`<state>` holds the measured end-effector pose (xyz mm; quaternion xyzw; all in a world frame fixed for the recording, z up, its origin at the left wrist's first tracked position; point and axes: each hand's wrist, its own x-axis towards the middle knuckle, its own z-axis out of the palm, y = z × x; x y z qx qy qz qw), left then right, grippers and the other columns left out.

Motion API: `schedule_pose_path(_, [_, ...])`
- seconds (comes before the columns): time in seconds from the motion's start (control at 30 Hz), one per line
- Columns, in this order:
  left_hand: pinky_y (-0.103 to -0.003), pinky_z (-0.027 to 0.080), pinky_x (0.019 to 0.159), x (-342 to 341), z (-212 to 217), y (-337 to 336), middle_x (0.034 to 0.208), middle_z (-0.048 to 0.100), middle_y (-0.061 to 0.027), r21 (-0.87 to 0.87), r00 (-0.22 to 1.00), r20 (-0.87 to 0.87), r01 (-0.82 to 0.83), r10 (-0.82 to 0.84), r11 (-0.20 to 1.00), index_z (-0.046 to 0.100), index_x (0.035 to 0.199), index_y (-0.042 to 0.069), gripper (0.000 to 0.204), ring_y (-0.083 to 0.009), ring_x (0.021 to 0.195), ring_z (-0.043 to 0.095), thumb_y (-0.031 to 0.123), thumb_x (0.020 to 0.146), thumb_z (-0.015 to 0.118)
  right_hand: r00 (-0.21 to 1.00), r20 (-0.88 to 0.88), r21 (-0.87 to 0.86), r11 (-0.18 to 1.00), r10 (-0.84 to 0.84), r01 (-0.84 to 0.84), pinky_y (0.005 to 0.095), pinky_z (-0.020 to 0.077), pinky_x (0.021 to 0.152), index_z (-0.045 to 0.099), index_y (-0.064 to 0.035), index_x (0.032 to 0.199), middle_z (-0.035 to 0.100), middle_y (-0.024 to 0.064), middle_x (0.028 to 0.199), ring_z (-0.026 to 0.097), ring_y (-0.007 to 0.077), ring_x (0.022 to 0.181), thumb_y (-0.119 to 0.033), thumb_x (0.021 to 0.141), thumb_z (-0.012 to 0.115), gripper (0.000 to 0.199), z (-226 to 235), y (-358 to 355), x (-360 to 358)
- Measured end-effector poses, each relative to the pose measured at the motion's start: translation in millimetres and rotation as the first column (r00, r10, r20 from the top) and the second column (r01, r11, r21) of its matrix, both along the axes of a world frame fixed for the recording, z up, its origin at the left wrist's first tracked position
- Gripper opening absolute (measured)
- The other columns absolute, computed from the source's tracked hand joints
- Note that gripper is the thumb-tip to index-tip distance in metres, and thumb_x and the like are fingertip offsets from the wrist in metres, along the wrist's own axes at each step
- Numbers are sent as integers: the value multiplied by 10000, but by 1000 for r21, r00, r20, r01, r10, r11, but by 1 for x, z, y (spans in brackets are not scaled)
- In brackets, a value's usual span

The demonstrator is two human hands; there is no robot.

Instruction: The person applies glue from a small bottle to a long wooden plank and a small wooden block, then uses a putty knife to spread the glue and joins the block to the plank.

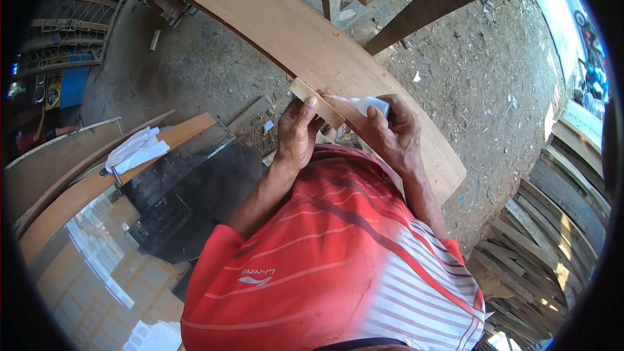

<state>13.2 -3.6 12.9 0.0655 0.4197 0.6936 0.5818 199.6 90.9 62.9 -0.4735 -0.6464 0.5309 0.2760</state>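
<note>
My left hand is closed on a short, narrow wood strip, its thumb pressed on the upper face. The strip lies at the near edge of a long wooden board. In my right hand is a small white squeeze bottle with a thin pointed nozzle. The bottle is tilted on its side, and its nozzle points left toward the board beside the strip. Whether the tip touches the wood I cannot tell. Part of the bottle is hidden by my fingers.
Stacked planks lie at the right. A dark wooden beam slants across the far right. On the left, a white cloth rests on a wooden edge beside a black panel. Wood scraps and shavings litter the ground.
</note>
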Motion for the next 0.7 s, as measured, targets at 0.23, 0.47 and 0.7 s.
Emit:
schedule_pose_path(0.23, [-418,551,1006,-1,2,-1,1305,648,-96,-10,1000,16,1,-1,1000,583,1387,38,404,-220,1171,644,263,1062,667,1000,-13,25,1000,-7,7,322,518,636,697,-15,1048,705,85,809,653,142,697,-231,998,717,223,3,-1,3])
schedule_pose_path(0.47, [-427,536,1045,0,0,-1,1321,649,-102,-8,1000,15,-5,5,1000,582,1398,34,421,-225,1197,643,264,1057,672,998,-49,2,1000,-25,25,314,511,639,695,-12,1045,699,78,810,642,134,706,-223,993,721,219,-1,-3,7])
schedule_pose_path(0.7, [-439,532,1058,-2,-4,-1,1322,650,-99,14,1000,17,14,-14,1000,590,1399,34,421,-227,1214,638,259,1054,675,1000,-18,35,999,-4,5,318,517,645,695,-15,1036,702,86,806,650,140,714,-193,982,712,187,-1,-2,7])
